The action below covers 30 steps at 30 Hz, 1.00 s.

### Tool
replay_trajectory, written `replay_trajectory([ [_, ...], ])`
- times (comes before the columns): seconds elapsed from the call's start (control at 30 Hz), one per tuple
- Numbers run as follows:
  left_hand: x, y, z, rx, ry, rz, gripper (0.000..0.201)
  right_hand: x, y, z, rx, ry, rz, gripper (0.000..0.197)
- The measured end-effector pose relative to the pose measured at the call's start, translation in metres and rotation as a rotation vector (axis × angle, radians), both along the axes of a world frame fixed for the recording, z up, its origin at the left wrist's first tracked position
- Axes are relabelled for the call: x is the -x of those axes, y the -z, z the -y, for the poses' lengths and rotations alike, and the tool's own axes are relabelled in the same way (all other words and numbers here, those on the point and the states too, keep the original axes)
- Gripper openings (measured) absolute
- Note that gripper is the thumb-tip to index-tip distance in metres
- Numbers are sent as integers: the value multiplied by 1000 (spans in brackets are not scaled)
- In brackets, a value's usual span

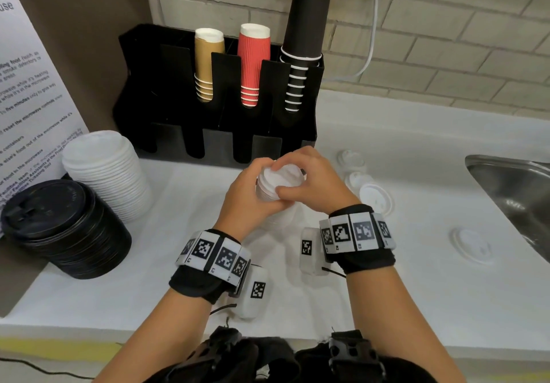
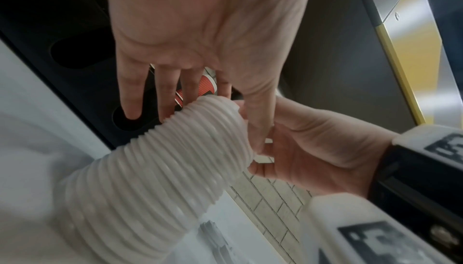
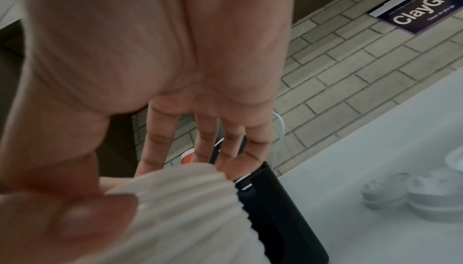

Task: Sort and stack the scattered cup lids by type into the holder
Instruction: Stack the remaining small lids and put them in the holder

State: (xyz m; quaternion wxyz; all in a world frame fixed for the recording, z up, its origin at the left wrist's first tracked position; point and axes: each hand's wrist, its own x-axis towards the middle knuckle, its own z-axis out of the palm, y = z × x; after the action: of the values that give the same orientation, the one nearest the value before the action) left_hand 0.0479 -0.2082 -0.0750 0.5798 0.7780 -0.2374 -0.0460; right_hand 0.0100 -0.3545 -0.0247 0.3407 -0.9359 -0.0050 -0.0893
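A tall stack of small white lids (image 1: 275, 187) stands on the counter in front of the black holder (image 1: 214, 141). My left hand (image 1: 259, 187) wraps round the stack's left side, and my right hand (image 1: 294, 178) curls over its top and right side. In the left wrist view the ribbed stack (image 2: 175, 169) runs between my fingers (image 2: 170, 90) and thumb. The right wrist view shows my thumb (image 3: 75, 208) pressed on the stack (image 3: 190, 208), with the fingers behind it. Loose white lids lie to the right: two small ones (image 1: 352, 159), a larger one (image 1: 376, 198) and another (image 1: 473, 245).
The holder carries tan (image 1: 206, 64), red (image 1: 253, 64) and black (image 1: 303, 40) cup stacks in its upper slots. A stack of large white lids (image 1: 107, 171) and a stack of black lids (image 1: 65, 227) stand at the left. A steel sink (image 1: 518, 198) is at the right.
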Motion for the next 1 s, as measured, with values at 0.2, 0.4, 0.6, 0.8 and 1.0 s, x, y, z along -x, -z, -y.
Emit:
replay_trajectory([
  [0.2,-1,3,0,-9,4,2,58,11,17,44,32,480,-215,27],
  [0.4,-2,4,0,-6,4,-11,58,23,45,76,321,628,-784,41],
  [0.6,-1,4,1,-8,3,-8,58,28,36,77,271,723,-725,39],
  [0.8,-1,3,2,-18,0,3,58,22,-7,68,-83,588,-50,35],
  [1.0,0,2,3,-5,-21,1,60,13,-27,36,-697,207,213,26],
])
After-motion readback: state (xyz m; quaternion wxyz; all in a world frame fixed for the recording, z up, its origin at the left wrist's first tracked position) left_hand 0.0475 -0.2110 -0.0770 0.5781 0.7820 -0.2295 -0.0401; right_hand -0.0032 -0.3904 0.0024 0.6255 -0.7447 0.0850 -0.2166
